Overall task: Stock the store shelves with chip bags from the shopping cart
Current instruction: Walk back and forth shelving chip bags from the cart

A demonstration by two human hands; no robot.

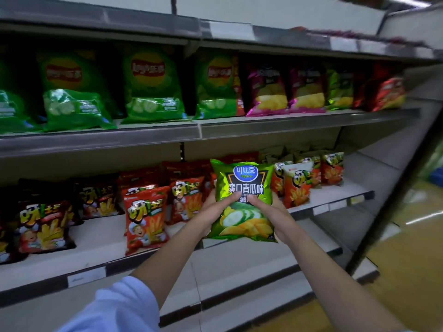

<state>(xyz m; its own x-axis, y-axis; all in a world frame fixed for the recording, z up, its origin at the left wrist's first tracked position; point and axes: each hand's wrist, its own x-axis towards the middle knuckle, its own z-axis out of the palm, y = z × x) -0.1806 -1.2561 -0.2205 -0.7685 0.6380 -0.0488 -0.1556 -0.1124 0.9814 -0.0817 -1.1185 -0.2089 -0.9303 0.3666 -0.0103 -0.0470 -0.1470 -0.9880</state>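
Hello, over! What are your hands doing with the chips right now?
Left hand and right hand both grip green cucumber chip bag. Bag upright, in front of lower shelf. Red snack bags stand there; nothing between bag and shelf.

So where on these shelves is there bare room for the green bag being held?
Bare patches: the lower shelf between the dark bags and red fries bag, and its right end past the orange bags. The upper shelf is packed edge to edge.

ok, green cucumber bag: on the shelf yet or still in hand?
In hand. The green cucumber bag is upright off the shelf, gripped by the left hand and the right hand.
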